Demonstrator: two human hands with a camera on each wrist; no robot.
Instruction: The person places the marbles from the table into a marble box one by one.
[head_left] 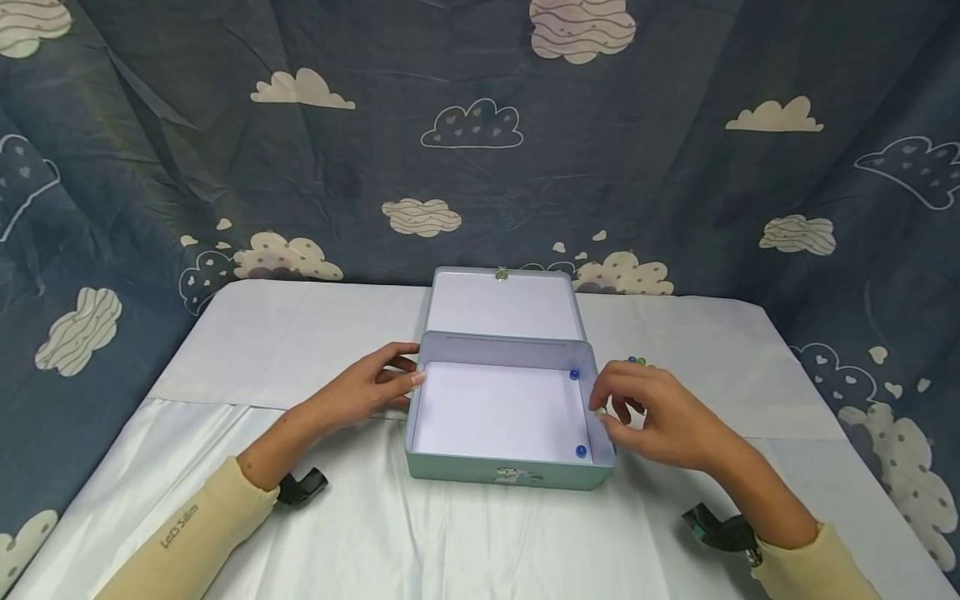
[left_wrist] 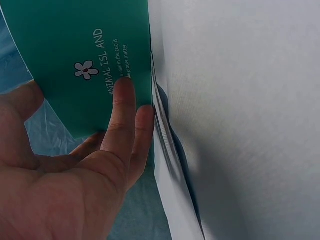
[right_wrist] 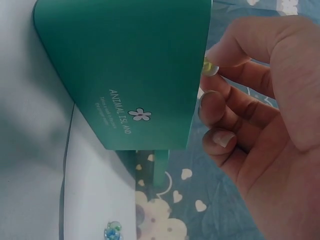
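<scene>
Toward the middle of the white worktop (head_left: 337, 517): one green box (head_left: 465, 469), lid (head_left: 502, 304) open.
We list a blue marble (head_left: 581, 452) inside the box's near right corner; the right hand (head_left: 660, 417), pinching a clear-yellow marble (right_wrist: 212, 68) at the right rim; the left hand (head_left: 370, 388), fingers loosely extended, touching the left wall; a second blue marble (head_left: 574, 375) near the far right corner; blue and green marbles (head_left: 637, 361) beyond the right hand; cloud-print cloth (head_left: 480, 183) behind.

The head view looks forward and down on the box (head_left: 457, 468); the wrist views, turned sideways, face its opposite outer ends close up, all three sharing it.
</scene>
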